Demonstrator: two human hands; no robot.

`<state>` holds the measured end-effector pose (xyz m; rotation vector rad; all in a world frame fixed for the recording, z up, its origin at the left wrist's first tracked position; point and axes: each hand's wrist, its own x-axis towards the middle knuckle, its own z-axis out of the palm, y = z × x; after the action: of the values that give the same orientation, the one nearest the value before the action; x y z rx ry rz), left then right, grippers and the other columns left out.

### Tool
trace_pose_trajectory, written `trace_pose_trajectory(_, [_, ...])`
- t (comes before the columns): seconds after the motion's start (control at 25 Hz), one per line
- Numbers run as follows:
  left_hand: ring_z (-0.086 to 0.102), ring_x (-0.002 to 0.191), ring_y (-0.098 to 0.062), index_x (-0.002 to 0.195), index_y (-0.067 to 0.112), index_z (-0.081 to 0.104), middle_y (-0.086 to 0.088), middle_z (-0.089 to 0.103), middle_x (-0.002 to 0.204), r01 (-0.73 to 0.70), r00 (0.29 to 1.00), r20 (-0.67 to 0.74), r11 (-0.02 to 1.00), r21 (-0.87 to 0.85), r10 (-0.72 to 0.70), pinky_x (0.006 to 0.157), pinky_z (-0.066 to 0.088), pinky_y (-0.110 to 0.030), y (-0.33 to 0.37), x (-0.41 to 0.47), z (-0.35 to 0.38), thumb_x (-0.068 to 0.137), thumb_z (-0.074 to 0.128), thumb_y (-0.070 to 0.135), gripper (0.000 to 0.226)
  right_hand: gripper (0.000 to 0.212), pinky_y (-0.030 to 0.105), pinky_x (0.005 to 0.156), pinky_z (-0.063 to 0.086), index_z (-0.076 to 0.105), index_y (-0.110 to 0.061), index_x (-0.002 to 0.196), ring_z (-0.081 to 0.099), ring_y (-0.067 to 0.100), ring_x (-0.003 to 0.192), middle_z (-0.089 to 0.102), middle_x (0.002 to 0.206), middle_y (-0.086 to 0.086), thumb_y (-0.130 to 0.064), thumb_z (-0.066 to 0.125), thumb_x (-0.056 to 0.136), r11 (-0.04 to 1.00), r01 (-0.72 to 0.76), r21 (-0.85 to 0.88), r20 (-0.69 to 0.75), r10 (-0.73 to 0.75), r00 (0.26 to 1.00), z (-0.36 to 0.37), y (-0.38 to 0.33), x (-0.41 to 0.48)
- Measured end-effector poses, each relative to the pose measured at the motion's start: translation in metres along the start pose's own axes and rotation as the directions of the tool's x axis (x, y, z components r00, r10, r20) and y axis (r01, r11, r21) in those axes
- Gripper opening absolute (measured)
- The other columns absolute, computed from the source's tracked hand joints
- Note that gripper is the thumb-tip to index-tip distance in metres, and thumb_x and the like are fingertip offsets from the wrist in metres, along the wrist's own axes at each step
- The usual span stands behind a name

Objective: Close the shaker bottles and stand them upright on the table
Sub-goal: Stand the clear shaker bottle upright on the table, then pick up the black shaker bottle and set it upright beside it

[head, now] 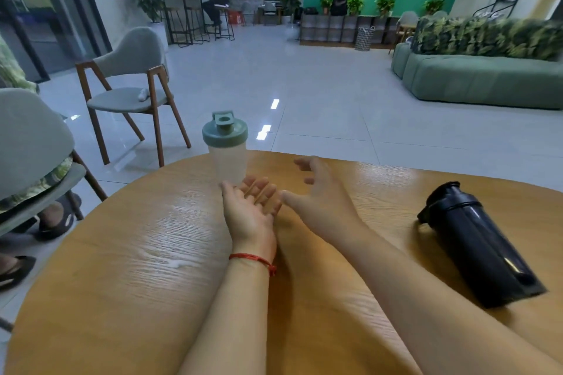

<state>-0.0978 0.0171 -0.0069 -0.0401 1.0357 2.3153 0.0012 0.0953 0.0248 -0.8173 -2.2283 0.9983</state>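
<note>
A clear shaker bottle (227, 152) with a grey-green lid stands upright near the far edge of the round wooden table (122, 253); its lid is on. Just in front of it, my left hand (251, 210) lies palm up with fingers spread, holding nothing. To the right of the bottle my right hand (320, 192) hovers, fingers apart and empty. A black shaker bottle (475, 246) lies on its side at the table's right, lid end pointing away from me, its flip cap hanging open.
Grey chairs with wooden legs (134, 88) stand to the left of the table, with a seated person's feet (51, 219) under the nearest one. A green sofa (487, 76) is at the far right. Another person sits at a distant counter.
</note>
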Motion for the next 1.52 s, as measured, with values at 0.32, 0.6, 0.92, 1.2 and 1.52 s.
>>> trace_pose_trajectory(0.32, [0.068, 0.098, -0.030, 0.130, 0.008, 0.064, -0.014, 0.072, 0.111, 0.053, 0.938, 0.295, 0.915, 0.400, -0.184, 0.079, 0.054, -0.046, -0.069, -0.071, 0.049, 0.107, 0.032, 0.061, 0.066, 0.053, 0.032, 0.098, 0.050, 0.061, -0.030, 0.139, 0.056, 0.010, 0.118, 0.063, 0.130, -0.009, -0.031, 0.082, 0.091, 0.957, -0.023, -0.289, -0.375, -0.091, 0.922, -0.136, 0.071, -0.118])
trace_pose_trajectory(0.6, [0.070, 0.094, -0.028, 0.131, 0.005, 0.064, -0.015, 0.074, 0.108, -0.022, 0.866, 0.440, 0.860, 0.510, -0.238, 0.074, 0.055, -0.044, -0.090, -0.087, 0.048, 0.107, 0.033, 0.058, 0.066, 0.054, 0.047, 0.094, 0.045, 0.062, -0.022, 0.137, 0.056, 0.032, 0.115, 0.065, 0.131, 0.004, -0.047, 0.068, 0.090, 0.871, -0.196, -0.451, -0.493, -0.060, 0.868, -0.179, 0.112, -0.125])
trace_pose_trajectory(0.92, [0.072, 0.100, -0.029, 0.125, 0.013, 0.070, -0.015, 0.074, 0.116, -0.083, 0.824, 0.484, 0.782, 0.618, -0.295, 0.081, 0.058, -0.047, -0.096, -0.093, 0.043, 0.100, 0.049, 0.058, 0.056, 0.067, 0.043, 0.081, 0.048, 0.045, -0.033, 0.155, 0.063, 0.034, 0.111, 0.069, 0.127, 0.002, -0.070, 0.049, 0.099, 0.814, -0.478, -0.330, -0.367, 0.357, 0.859, -0.190, 0.125, -0.124])
trace_pose_trajectory(1.2, [0.067, 0.128, -0.026, 0.151, 0.019, 0.052, -0.011, 0.064, 0.146, -0.063, 0.806, 0.517, 0.826, 0.561, -0.289, 0.108, 0.054, -0.050, -0.098, -0.098, 0.042, 0.087, 0.073, 0.058, 0.078, 0.074, 0.040, 0.084, 0.057, 0.047, -0.041, 0.155, 0.064, 0.015, 0.116, 0.066, 0.136, -0.012, -0.070, 0.068, 0.090, 0.963, -0.089, -0.256, -0.284, 0.013, 0.959, -0.170, 0.114, -0.128])
trace_pose_trajectory(1.52, [0.067, 0.128, -0.038, 0.138, 0.004, 0.064, -0.025, 0.070, 0.134, -0.209, 0.821, 0.570, 0.914, 0.348, -0.030, 0.101, 0.056, -0.048, -0.072, -0.096, 0.041, 0.093, 0.074, 0.031, 0.054, 0.086, 0.039, 0.086, 0.064, 0.053, -0.032, 0.157, 0.065, 0.010, 0.113, 0.069, 0.132, -0.012, -0.072, 0.074, 0.084, 0.962, 0.184, -0.202, -0.255, -0.233, 0.938, -0.132, 0.100, -0.137])
